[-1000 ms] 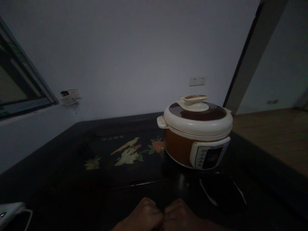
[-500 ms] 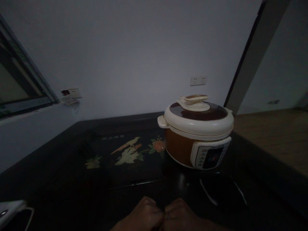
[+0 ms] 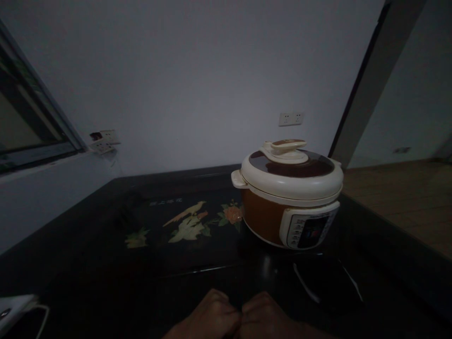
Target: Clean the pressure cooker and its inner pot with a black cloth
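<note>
My left hand [image 3: 214,314] and my right hand [image 3: 263,314] meet knuckle to knuckle at the bottom of the view, over the dark table's near part. Both are closed with fingers curled in. Whatever lies inside them, if anything, is hidden. Beyond them to the right stands an electric pressure cooker [image 3: 263,211], brown with a cream rim and its lid on. Its control panel [image 3: 310,228] faces me and to the right. Nearer to my right hand, a flat black object with pale side edges [image 3: 328,282] lies on the table; its kind is too dark to tell.
The glossy black table [image 3: 106,278] bears a painted bird and flowers. At the lower left edge sits a white device [image 3: 16,303] with a pale cable. Wall sockets [image 3: 291,118] are behind the cooker, others [image 3: 105,141] near the window. Wooden floor [image 3: 399,197] shows at right.
</note>
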The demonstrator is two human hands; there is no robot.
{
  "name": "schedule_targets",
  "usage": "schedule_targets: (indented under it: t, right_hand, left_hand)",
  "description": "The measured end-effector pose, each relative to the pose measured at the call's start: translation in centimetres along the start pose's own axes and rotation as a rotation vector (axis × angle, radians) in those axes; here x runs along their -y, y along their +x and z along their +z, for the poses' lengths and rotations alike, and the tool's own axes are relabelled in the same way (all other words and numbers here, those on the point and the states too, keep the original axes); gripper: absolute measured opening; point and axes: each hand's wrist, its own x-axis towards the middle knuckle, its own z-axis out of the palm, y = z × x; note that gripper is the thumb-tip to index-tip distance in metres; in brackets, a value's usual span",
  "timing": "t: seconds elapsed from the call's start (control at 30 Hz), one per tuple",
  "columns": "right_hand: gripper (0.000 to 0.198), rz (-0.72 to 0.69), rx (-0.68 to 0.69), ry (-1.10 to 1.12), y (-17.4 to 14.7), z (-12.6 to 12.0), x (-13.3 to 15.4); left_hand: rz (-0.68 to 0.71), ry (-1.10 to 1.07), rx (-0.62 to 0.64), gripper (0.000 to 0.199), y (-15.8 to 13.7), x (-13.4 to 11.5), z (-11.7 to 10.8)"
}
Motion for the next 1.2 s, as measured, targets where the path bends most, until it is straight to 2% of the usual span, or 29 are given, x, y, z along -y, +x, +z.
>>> schedule_targets:
  t: [0.23, 0.43, 0.67, 0.87, 1.2]
  right_hand:
    - [0.059, 0.009, 0.026, -0.044, -0.6, 0.3, -0.2]
    - [0.059, 0.033, 0.014, -0.016, -0.2, 0.0, 0.1]
    - [0.057, 0.031, -0.035, -0.029, 0.3, 0.0, 0.0]
    - [0.051, 0.113, 0.028, -0.003, -0.3, 0.0, -0.1]
    - [0.035, 0.247, 0.084, -0.013, 0.3, -0.9, 0.3]
  left_hand:
    - [-0.015, 0.045, 0.064, 0.047, 0.0, -0.1, -0.3]
    - [-0.024, 0.004, 0.032, 0.049, 0.1, -0.3, -0.6]
    - [-0.033, 0.002, 0.053, 0.053, 0.3, -0.2, -0.9]
    - [-0.084, -0.063, 0.007, 0.053, 0.2, 0.1, -0.6]
    - [-0.101, -0.169, -0.052, 0.031, 1.3, 0.7, -1.5]
